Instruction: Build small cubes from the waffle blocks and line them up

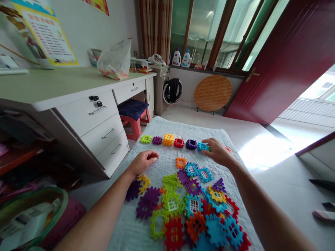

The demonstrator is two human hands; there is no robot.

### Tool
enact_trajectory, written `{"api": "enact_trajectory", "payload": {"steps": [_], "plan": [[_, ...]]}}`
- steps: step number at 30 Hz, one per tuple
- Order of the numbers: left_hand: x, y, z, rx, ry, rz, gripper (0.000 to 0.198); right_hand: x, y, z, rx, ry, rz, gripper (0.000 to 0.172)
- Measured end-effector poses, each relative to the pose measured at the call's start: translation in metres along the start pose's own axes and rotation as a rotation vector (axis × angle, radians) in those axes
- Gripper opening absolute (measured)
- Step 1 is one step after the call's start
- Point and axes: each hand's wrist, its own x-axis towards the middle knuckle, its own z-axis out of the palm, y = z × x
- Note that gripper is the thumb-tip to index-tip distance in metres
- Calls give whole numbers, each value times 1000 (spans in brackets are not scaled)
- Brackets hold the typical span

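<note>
On the blanket (167, 120), right fingers (209, 143) pinch a blue block (202, 146); left fingers (152, 155) rest half-curled.

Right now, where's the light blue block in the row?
Head view: the light blue block sits toward the right of the row on the quilted cloth, just right of the dark purple block, with the right hand touching it.

Bright doorway (320, 87) daylight, glare patch on floor (261, 153), wide-angle edge distortion.

Bare forearms, bare left hand (142, 162) and right hand (218, 153)
</note>
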Motion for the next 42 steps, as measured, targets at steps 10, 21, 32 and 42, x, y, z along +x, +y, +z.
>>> {"api": "enact_trajectory", "payload": {"steps": [10, 21, 32, 42], "plan": [[-2, -1, 6, 101, 40, 26, 27, -104, 36, 12, 149, -133, 269, 30], [-2, -2, 8, 130, 45, 42, 28, -102, 16, 46, 400, 98, 265, 28], [-3, -1, 10, 183, 44, 59, 29, -102, 17, 50, 299, 213, 301, 23], [-5, 19, 16, 558, -82, 134, 28, -107, 22, 41, 181, 165, 287, 26]]}}
